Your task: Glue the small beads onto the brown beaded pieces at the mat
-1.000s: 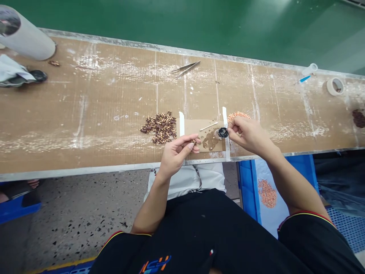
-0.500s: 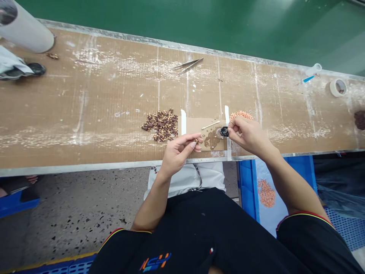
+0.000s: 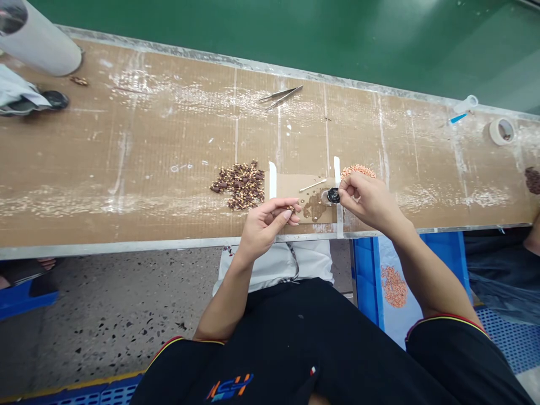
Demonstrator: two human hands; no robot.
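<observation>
My left hand (image 3: 266, 225) is closed in a pinch on a small brown-and-gold piece (image 3: 290, 208), held over the near edge of a taped cardboard sheet (image 3: 291, 184). My right hand (image 3: 365, 201) has thumb and forefinger pinched together at the rim of a small round pot of black stuff (image 3: 333, 195); what sits between those fingertips is too small to make out. A cotton swab (image 3: 313, 185) lies on the sheet beside a dark wet stain (image 3: 315, 206). Left of the sheet is a pile of brown-and-gold pieces (image 3: 240, 184). Small orange pieces (image 3: 358, 170) lie behind my right hand.
Tweezers (image 3: 282, 97) lie towards the back of the cardboard-covered table (image 3: 169, 135). A tape roll (image 3: 502, 131) and a blue-tipped tool (image 3: 458, 118) are at the right. A white cylinder (image 3: 42, 42) stands far left. Below the table is a blue bin (image 3: 366, 270) with orange pieces.
Both hands keep nearly the same pose and place. The view has shifted slightly, and part of another person's arm now shows at the right edge.
</observation>
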